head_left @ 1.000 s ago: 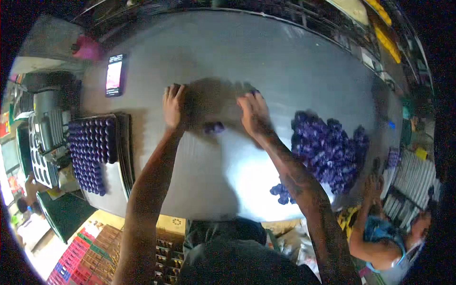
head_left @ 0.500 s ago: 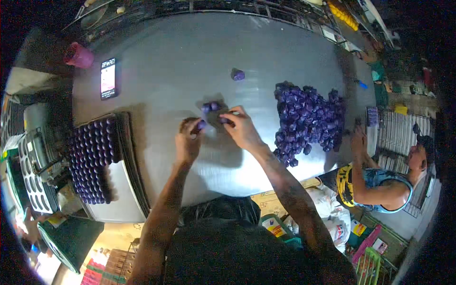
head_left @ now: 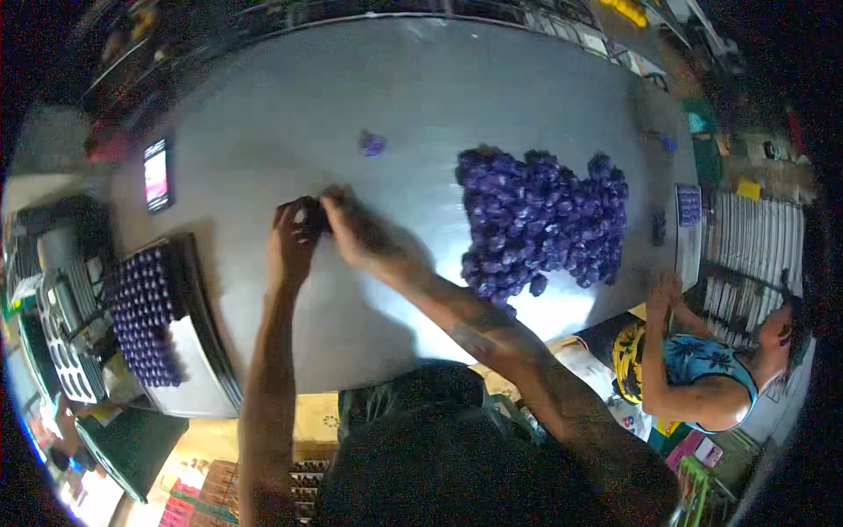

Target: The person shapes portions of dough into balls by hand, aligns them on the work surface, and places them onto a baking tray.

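Your right hand (head_left: 345, 230) has closed in on your left hand (head_left: 291, 233), so both now work together left of the frame's centre. Their curled fingers meet around a dark, blurred piece (head_left: 313, 216); you cannot tell which grips it. The purple pile (head_left: 544, 224) lies right of centre, a lone piece (head_left: 372, 144) above your hands. The tabletop (head_left: 307, 88) gives room upward; the tray (head_left: 198, 369) edges the lower left.

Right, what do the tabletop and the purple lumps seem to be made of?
The tabletop: probably sheet metal, smooth and satin, from its broad glare; coated board is possible. The purple lumps: perhaps dough or paste, slightly glossy, from small glints on uneven surfaces.
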`<state>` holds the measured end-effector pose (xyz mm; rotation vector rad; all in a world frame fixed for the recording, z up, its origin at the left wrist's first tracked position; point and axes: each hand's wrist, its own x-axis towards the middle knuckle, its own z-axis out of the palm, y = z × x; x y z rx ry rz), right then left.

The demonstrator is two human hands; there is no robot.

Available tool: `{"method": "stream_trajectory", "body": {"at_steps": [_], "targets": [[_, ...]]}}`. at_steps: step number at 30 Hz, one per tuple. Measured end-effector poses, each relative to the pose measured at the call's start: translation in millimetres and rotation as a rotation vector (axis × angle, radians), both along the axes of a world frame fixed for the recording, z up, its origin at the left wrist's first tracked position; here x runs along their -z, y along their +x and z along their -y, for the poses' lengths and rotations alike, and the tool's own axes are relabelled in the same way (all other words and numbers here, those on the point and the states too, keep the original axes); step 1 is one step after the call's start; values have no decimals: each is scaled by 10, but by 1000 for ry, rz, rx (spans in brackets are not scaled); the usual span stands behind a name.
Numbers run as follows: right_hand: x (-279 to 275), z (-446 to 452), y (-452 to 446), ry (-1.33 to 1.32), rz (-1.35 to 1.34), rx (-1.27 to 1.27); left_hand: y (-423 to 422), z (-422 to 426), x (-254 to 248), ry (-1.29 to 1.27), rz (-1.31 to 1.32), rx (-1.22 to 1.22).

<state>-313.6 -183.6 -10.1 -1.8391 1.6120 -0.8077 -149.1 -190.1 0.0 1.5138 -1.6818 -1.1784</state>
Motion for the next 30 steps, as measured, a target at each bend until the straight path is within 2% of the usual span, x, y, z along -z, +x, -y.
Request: {"method": "stream_trajectory", "body": {"at_steps": [2, 3, 4, 6, 9, 11, 12, 13, 15, 16, 17, 18, 19, 21, 22, 23, 24, 25, 26, 28, 29, 30], "targets": [[-35, -14, -65, -55, 76, -60, 115, -46, 428, -43, -15, -2], [-110, -8, -142, -87, 122, -87, 18, -72, 224, -41, -11, 8], [-184, -40, -270, -120, 177, -107, -70, -47, -181, -65, 183, -58], [-393, -147, -766, -88, 190, -20, -304, -21, -427, -70, 389, -99], [-526, -275, -1711, -5, -70, 178, -774, 230, -294, -30, -217, -141], [-52, -442, -2227, -203, -523, 120, -1277, 577, -225, -487, 487, 86], [20, -434, -2271, -177, -664, 103, -1446, 692, -38, -527, 428, 154], [82, -431, -2312, -155, -804, 80, -1395, 928, 597, -340, 387, 304], [-103, -282, -2262, 86, -744, 39, -1435, 917, 629, -207, 465, 208], [-144, -343, -2265, 135, -658, -14, -1412, 858, 320, -277, 283, 95], [-350, -442, -2164, 4, -454, 48, -1351, 641, -42, -340, 87, 6], [-593, -521, -2090, -127, -259, 109, -1216, 404, -331, -198, 107, -81], [-675, -708, -1965, 13, -68, 157, -1096, 115, -521, -60, 115, -166], [-664, -1317, -1706, 230, 249, 225, -518, -609, -82, -150, 9, -250], [-493, -1608, -1562, 289, 381, 245, -146, -993, 103, -22, -143, -242], [-290, -1920, -1431, 308, 322, 248, 216, -1433, 318, -3, -36, -320], [-182, -2197, -1305, 324, 263, 252, 571, -1901, 494, -150, 147, -328], [-261, -2471, -1165, 312, 259, 254, 844, -2253, 314, -161, 241, -286], [-387, -2757, -1009, 364, 147, 244, 1093, -2559, 101, -170, 334, -240], [-474, -3061, -815, 399, 25, 246, 1534, -2973, 13, -289, 528, 10], [-394, -3135, -759, 231, -196, 200, 1750, -2988, 144, -302, 519, 8], [-267, -3186, -714, 62, -413, 152, 1976, -2948, 459, -380, 650, 16]]}}
